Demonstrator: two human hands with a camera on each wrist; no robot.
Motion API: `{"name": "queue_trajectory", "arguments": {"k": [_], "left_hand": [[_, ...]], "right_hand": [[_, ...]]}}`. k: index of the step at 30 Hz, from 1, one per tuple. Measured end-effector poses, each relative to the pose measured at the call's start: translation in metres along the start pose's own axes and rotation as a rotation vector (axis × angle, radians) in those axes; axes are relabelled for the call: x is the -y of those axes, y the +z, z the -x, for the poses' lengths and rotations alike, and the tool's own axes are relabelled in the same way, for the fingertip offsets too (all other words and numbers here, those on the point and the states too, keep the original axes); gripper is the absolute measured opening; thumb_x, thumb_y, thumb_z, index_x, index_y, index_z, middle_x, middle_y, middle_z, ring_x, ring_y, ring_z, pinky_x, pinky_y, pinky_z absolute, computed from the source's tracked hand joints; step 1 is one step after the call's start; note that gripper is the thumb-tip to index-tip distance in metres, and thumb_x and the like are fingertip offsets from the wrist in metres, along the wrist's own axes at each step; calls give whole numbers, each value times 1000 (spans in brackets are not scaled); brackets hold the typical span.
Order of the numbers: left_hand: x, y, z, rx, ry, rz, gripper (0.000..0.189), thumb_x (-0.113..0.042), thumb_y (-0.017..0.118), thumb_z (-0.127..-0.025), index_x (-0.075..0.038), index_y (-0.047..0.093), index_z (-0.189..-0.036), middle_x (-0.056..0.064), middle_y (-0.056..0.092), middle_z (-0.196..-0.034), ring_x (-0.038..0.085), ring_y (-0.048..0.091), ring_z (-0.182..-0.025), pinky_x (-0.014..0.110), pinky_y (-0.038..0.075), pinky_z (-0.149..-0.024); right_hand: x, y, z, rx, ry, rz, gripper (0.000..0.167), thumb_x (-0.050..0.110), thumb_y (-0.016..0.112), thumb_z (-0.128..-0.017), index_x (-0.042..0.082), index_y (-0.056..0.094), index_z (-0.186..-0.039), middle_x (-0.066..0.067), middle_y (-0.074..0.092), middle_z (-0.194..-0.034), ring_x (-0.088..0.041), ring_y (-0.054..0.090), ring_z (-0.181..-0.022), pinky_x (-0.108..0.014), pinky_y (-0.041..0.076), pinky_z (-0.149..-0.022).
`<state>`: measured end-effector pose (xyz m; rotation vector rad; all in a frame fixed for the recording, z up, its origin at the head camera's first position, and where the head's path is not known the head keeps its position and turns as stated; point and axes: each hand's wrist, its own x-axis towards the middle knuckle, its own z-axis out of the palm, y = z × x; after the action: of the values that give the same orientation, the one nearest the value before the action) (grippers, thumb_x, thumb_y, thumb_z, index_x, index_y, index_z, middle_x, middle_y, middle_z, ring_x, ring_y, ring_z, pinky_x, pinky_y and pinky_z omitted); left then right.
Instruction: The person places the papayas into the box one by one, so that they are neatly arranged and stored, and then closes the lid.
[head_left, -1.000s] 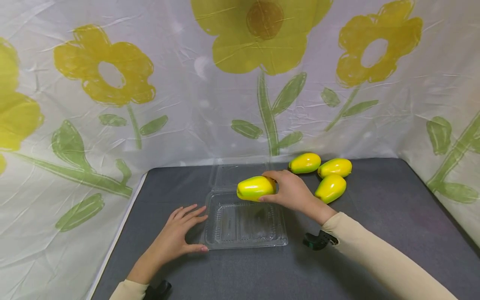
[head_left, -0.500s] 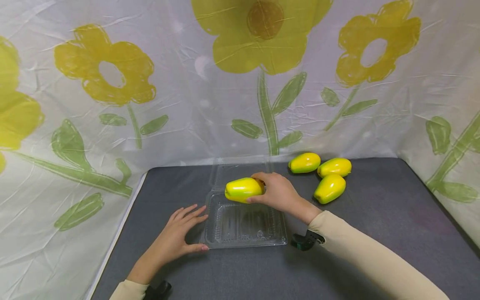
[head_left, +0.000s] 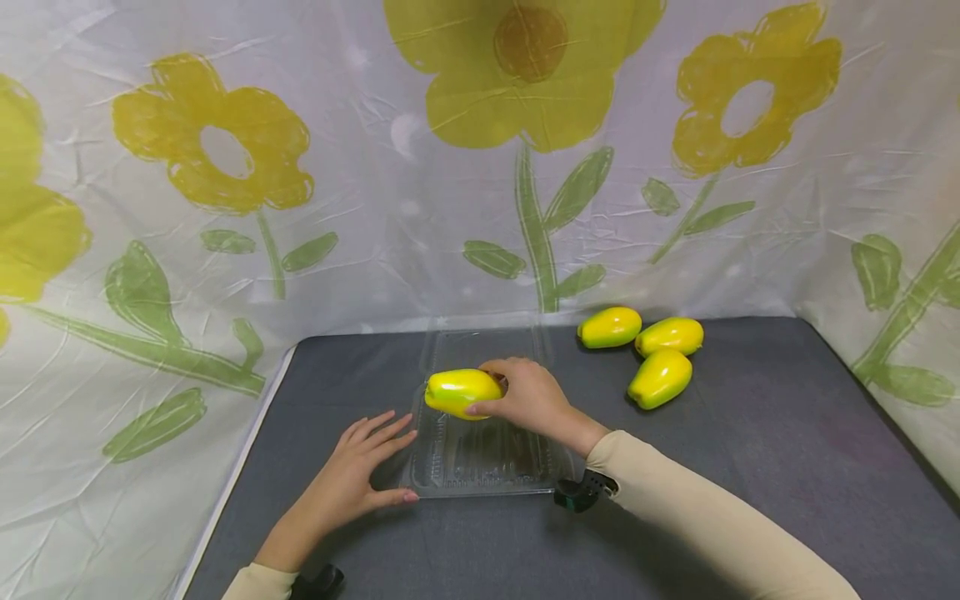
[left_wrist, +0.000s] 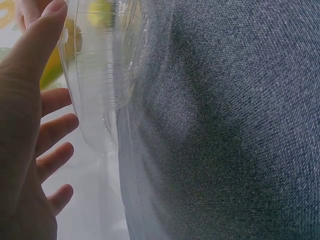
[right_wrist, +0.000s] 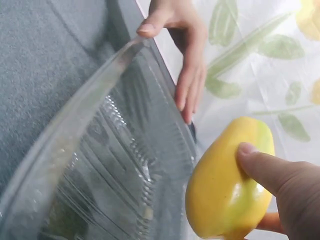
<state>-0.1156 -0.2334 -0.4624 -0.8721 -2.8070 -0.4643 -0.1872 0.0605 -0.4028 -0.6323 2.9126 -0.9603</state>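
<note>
Fruit point(head_left: 459, 393) is being gripped by the right hand point(head_left: 531, 400) above the open box point(head_left: 487, 485), whose left edge is being touched by the spread left hand point(head_left: 352, 471); none seems boxed yet, three others point(head_left: 660, 379) being left near the table's point(head_left: 750, 475) far edge.

- The right hand point(head_left: 525, 396) covers one end of the yellow-green fruit point(head_left: 459, 392), most of its fingers lost behind the fruit in the right wrist view.
- Part of the clear container point(head_left: 480, 481) sits hidden behind both.
- The left wrist view crops the left hand point(head_left: 358, 467) at its left edge.
- The left sleeve point(head_left: 258, 582), right sleeve point(head_left: 705, 508) and table point(head_left: 750, 450) run off the head view's bottom edge.
</note>
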Motion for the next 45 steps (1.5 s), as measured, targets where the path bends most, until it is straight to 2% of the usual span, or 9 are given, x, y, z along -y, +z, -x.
{"name": "queue_trajectory", "arguments": {"k": [6, 15, 38, 45], "left_hand": [[1, 0, 1, -3, 6, 0, 85, -68, 69, -74, -15, 58, -140, 4, 49, -153, 35, 40, -143, 64, 28, -114], [0, 1, 1, 6, -5, -4, 84, -67, 70, -74, -16, 58, -140, 3, 49, -153, 34, 40, -143, 64, 29, -114], [-2, 1, 1, -13, -7, -10, 84, -68, 70, -74, -17, 58, -140, 4, 50, -152, 33, 42, -142, 63, 30, -114], [-2, 1, 1, -14, -6, -6, 85, -68, 71, -72, -17, 58, -140, 4, 50, -152, 32, 42, -142, 64, 30, -113]], "right_hand": [[-2, 13, 1, -38, -1, -12, 60, 50, 83, -74, 16, 70, -123, -1, 72, -100, -16, 63, -87, -28, 50, -68], [-5, 32, 4, -38, -10, -89, 61, 50, 80, -77, 15, 68, -126, -1, 75, -108, -14, 67, -89, -31, 54, -73], [-5, 53, 4, -58, 27, 7, 66, 55, 78, -78, 13, 66, -128, -4, 74, -115, -20, 68, -95, -35, 55, -77], [-5, 58, 5, -62, 51, 9, 66, 55, 78, -78, 13, 66, -127, -3, 74, -110, -17, 68, -90, -33, 55, -74]]}}
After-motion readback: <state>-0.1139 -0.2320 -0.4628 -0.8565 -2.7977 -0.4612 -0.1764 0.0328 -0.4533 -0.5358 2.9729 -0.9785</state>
